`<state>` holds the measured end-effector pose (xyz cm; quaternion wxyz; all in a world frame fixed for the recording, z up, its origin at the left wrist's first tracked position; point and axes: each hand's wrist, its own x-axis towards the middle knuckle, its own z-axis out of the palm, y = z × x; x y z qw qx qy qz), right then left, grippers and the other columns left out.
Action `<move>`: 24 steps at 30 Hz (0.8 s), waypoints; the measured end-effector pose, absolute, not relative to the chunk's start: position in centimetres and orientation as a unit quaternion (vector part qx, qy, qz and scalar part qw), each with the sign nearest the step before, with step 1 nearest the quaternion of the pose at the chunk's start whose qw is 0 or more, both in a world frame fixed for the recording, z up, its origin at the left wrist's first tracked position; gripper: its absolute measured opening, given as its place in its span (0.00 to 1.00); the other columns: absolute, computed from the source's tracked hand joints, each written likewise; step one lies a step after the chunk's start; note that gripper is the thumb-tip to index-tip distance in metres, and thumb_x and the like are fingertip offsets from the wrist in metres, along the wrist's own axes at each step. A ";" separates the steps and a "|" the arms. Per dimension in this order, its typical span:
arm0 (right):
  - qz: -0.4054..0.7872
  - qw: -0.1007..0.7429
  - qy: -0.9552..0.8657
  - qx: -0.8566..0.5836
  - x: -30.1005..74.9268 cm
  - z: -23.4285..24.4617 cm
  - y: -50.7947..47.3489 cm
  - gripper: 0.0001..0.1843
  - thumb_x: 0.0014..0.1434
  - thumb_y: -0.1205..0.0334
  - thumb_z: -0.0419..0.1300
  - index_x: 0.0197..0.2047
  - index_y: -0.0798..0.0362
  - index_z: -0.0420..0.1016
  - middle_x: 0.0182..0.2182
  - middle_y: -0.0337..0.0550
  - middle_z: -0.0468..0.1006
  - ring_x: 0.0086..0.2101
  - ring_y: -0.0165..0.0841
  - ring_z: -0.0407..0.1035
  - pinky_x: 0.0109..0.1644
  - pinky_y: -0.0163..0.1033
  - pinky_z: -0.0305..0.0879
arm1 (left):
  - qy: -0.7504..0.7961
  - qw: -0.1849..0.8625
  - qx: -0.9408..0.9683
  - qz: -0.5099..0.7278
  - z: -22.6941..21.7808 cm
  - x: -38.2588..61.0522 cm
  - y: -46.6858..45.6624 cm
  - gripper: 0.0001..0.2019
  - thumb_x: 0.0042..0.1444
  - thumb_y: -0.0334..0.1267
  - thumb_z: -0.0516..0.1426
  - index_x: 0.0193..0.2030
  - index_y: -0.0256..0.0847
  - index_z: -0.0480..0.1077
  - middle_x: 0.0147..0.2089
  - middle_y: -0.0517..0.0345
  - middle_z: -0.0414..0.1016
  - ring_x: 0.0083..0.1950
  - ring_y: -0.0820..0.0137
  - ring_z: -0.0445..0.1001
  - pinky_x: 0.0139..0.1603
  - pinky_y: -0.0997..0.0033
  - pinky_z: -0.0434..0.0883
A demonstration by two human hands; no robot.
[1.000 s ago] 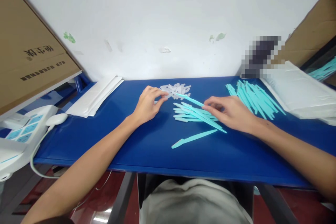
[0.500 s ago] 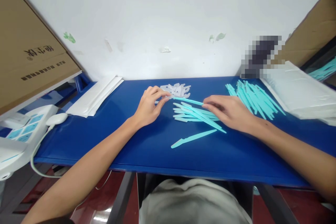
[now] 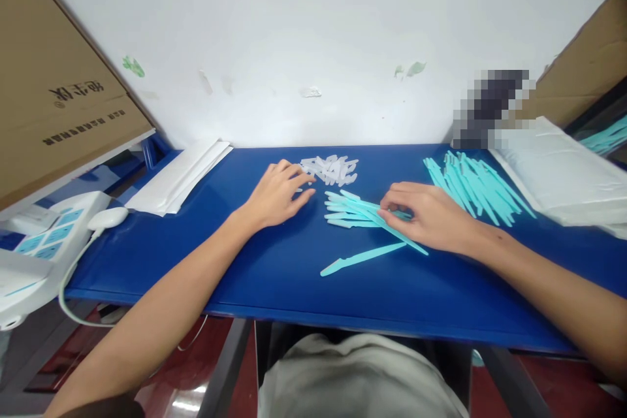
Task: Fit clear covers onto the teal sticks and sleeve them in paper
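My left hand [image 3: 277,194] rests on the blue table top [image 3: 274,261] with fingers stretched out, just left of a small heap of clear plastic caps [image 3: 331,169]. My right hand [image 3: 427,214] lies with curled fingers on the right end of a small pile of teal razor sticks [image 3: 355,211], pinching one of them at the pile. One single teal stick [image 3: 361,257] lies apart, nearer to me.
A larger heap of teal sticks [image 3: 473,184] lies at the back right, beside white bags [image 3: 558,173]. White flat packets [image 3: 179,175] sit at the back left. A cardboard box [image 3: 53,104] and a white device with a cable [image 3: 44,238] stand at the left.
The teal stick that both hands held between them has come down onto the pile. My left hand has let go and opened flat on the table; my right hand has lowered to the pile.
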<state>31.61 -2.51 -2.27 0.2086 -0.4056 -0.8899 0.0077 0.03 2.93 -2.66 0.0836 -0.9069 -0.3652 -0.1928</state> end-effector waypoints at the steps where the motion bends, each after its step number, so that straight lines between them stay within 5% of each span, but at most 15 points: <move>1: 0.004 0.199 -0.892 -0.407 31.7 -2.3 -2.4 0.14 0.67 0.57 0.54 0.33 0.51 0.75 0.29 0.44 0.77 0.31 0.35 0.70 0.35 0.39 0.60 | -0.381 0.098 -0.905 -0.162 -2.4 -0.9 3.3 0.18 0.70 0.48 0.52 0.52 0.40 0.77 0.47 0.47 0.76 0.50 0.55 0.68 0.51 0.55 0.65; 8: -0.005 0.246 -0.839 -0.485 31.2 -2.5 -2.9 0.15 0.60 0.48 0.61 0.31 0.50 0.76 0.26 0.41 0.77 0.27 0.33 0.70 0.29 0.38 0.56 | -0.398 0.047 -0.913 -0.077 -1.8 -4.1 4.7 0.15 0.69 0.47 0.53 0.48 0.43 0.78 0.46 0.49 0.77 0.46 0.58 0.70 0.46 0.60 0.64; 13: 0.043 0.289 -0.846 -0.446 30.4 -2.0 -4.8 0.16 0.60 0.48 0.60 0.40 0.52 0.78 0.27 0.40 0.77 0.24 0.32 0.68 0.30 0.39 0.58 | -0.350 0.017 -0.931 -0.104 -2.0 -2.3 4.0 0.14 0.70 0.42 0.52 0.44 0.42 0.78 0.43 0.50 0.79 0.45 0.61 0.72 0.47 0.61 0.66; 19: 0.090 0.116 -0.938 -0.315 29.5 -1.4 -5.6 0.10 0.65 0.56 0.58 0.38 0.51 0.78 0.35 0.45 0.77 0.35 0.36 0.71 0.40 0.42 0.63 | -0.317 -0.017 -0.926 -0.203 -2.8 -0.4 3.1 0.10 0.70 0.39 0.53 0.47 0.42 0.76 0.45 0.54 0.82 0.47 0.63 0.77 0.50 0.62 0.69; 24: 0.169 0.068 -0.927 -0.328 29.5 -1.3 -5.7 0.13 0.71 0.54 0.53 0.41 0.50 0.74 0.40 0.45 0.75 0.40 0.38 0.69 0.43 0.42 0.63 | -0.294 -0.051 -0.905 -0.304 -3.7 0.0 3.2 0.06 0.67 0.35 0.57 0.45 0.41 0.76 0.41 0.57 0.82 0.43 0.69 0.78 0.46 0.69 0.72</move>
